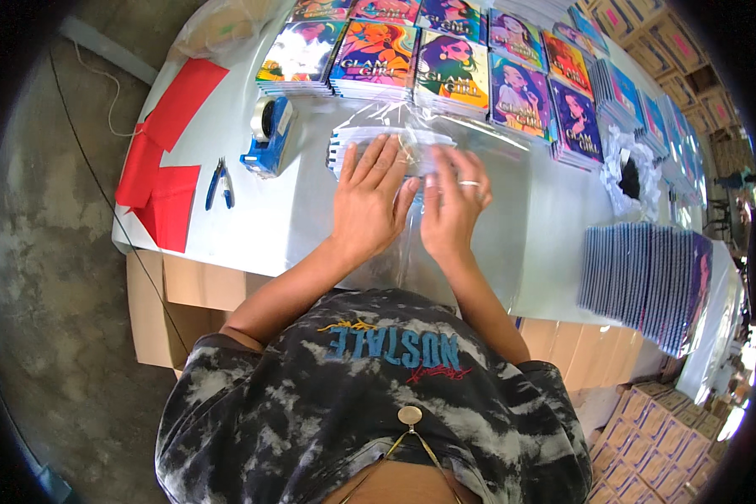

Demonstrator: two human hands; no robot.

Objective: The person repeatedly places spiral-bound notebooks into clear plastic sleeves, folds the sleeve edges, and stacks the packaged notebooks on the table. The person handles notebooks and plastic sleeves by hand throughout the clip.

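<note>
In front of me on the table lies a small stack of notebooks point(338, 154), its pale edges showing, under clear plastic film point(412, 244). My left hand point(366, 200) rests flat on the film-covered stack with its fingers stretched out. Beside it, my right hand point(455, 206), with a ring on one finger, touches the film over the stack's right part. Its fingers are bent and somewhat apart, and I see nothing gripped in them. Both hands hide much of the stack. The film spreads toward me and out to the right.
Stacks of colourful notebooks point(452, 71) line the far side. Left are a blue tape dispenser point(269, 137), cutting pliers point(219, 184) and red sheets point(172, 197). Right stand a long notebook row point(638, 273) and crumpled plastic point(626, 172). Cardboard cartons point(659, 437) sit below right.
</note>
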